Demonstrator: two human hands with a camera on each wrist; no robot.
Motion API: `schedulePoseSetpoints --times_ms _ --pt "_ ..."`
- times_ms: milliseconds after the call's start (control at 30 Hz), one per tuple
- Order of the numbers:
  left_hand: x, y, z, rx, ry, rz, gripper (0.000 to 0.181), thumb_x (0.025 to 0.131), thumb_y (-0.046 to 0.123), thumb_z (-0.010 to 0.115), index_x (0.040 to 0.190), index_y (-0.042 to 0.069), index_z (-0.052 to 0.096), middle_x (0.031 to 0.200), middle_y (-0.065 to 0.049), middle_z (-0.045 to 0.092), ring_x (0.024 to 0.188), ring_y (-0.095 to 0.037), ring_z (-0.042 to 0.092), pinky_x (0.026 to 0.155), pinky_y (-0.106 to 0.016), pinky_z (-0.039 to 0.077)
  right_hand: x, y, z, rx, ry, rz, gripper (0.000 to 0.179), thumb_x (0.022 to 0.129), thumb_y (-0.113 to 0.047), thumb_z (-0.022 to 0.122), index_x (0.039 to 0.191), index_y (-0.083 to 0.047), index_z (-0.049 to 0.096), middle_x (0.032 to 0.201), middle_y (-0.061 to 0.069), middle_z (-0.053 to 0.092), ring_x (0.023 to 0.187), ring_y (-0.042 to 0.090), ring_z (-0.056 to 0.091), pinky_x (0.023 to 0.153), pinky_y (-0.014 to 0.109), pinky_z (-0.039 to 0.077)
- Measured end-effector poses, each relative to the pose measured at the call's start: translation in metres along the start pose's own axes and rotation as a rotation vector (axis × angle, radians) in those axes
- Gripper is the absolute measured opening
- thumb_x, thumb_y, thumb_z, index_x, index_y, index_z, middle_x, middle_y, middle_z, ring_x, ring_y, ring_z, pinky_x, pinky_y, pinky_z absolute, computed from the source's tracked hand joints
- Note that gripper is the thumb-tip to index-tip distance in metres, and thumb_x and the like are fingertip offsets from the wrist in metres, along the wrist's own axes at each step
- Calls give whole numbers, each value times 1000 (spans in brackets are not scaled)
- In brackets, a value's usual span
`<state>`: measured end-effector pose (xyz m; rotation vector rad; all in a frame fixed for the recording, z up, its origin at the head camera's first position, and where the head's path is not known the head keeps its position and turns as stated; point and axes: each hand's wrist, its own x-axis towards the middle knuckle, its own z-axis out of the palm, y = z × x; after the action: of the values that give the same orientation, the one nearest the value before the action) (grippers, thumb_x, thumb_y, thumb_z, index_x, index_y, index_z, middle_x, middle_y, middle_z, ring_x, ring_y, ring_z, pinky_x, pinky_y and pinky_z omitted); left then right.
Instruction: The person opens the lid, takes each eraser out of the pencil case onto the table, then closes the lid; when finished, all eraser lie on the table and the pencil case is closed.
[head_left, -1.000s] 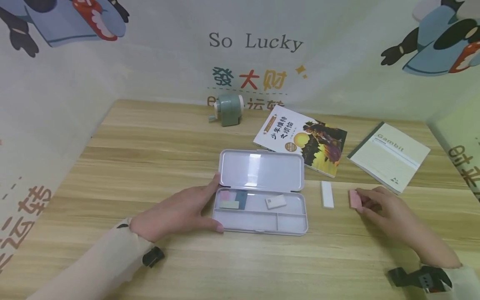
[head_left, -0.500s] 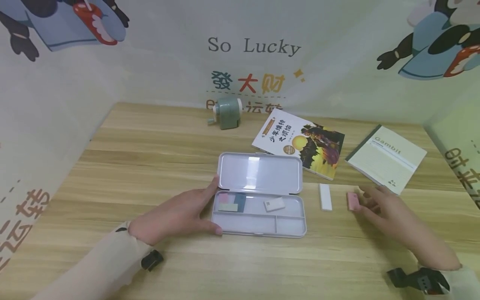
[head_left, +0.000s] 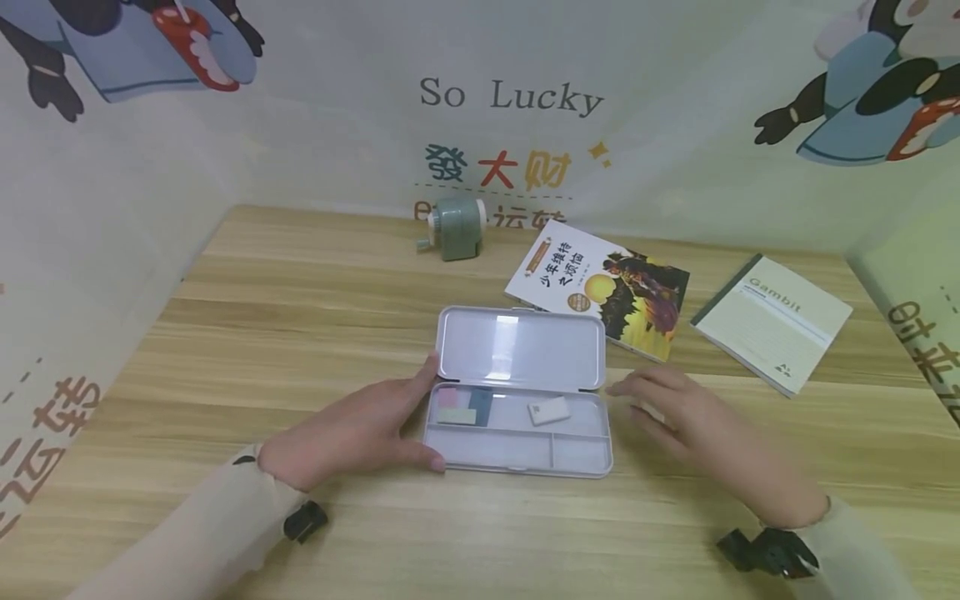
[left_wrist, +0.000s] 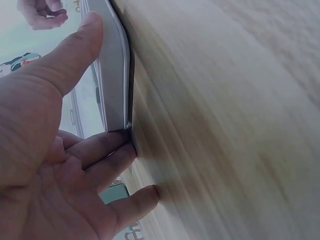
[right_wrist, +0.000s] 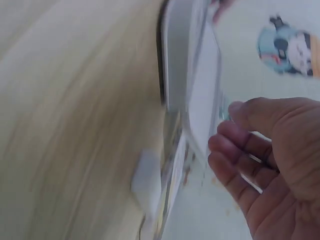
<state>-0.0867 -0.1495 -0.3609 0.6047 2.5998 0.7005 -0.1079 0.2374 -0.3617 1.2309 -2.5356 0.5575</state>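
Note:
An opened white pencil case (head_left: pixel 489 448) lies in the middle of the table. My left hand (head_left: pixel 352 429) holds its left end, thumb at the front corner and fingers by the hinge side, as the left wrist view (left_wrist: pixel 115 75) also shows. Inside are a white eraser (head_left: pixel 549 410) and flat pink, pale green and blue pieces (head_left: pixel 456 416). Just right of the case hovers my right hand (head_left: pixel 697 425), fingers loosely bent with nothing visible between them. A blurred white block (right_wrist: pixel 147 180) sits on the table in the right wrist view; the pink eraser is hidden in the head view.
A green pencil sharpener (head_left: pixel 457 229) stands at the back. Behind the case lies an illustrated book (head_left: pixel 600 287), partly covered by the lid. A notebook (head_left: pixel 776 321) rests at the right. Printed cloth (head_left: pixel 337 100) hangs behind the wooden table (head_left: pixel 285 308).
My right hand has let go of the pink eraser and moved left toward the pencil case, covering where the pink and white blocks lay. The left hand has stayed put.

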Motion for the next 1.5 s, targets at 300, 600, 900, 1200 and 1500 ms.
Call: schedulePoseSetpoints --times_ms 300,600,900,1200,1500 --pt "0 0 0 -4 5 4 125 83 47 86 165 -5 8 160 -29 44 148 -39 49 124 -53 40 28 -24 20 37 -237 -30 37 92 -1 75 128 -11 73 117 5 69 106 19 68 91 33 63" --pt "-2 -1 -1 -3 9 6 125 83 47 86 166 -3 8 160 -28 45 147 -38 50 124 -52 40 48 -32 30 48 -352 -1 33 99 -4 69 131 -10 70 122 3 70 114 17 67 98 33 62" --pt "-1 0 -1 4 -3 -7 125 82 47 87 166 -5 9 159 -29 46 146 -38 52 123 -51 42 56 -34 32 -4 -392 8 35 94 -4 74 129 -6 72 114 5 68 105 16 64 92 30 62" --pt "-3 0 -3 -9 -10 -21 125 83 45 87 166 -3 7 160 -28 47 147 -37 51 124 -51 41 61 -38 29 12 -411 6 34 90 3 74 122 -9 71 114 3 68 106 17 63 91 32 62" --pt "-1 2 -2 -17 -20 -14 125 83 46 87 166 -3 8 161 -27 46 147 -36 51 124 -50 41 60 -41 29 -130 -425 -87 38 89 4 74 124 -11 69 114 4 71 104 20 64 91 34 61"
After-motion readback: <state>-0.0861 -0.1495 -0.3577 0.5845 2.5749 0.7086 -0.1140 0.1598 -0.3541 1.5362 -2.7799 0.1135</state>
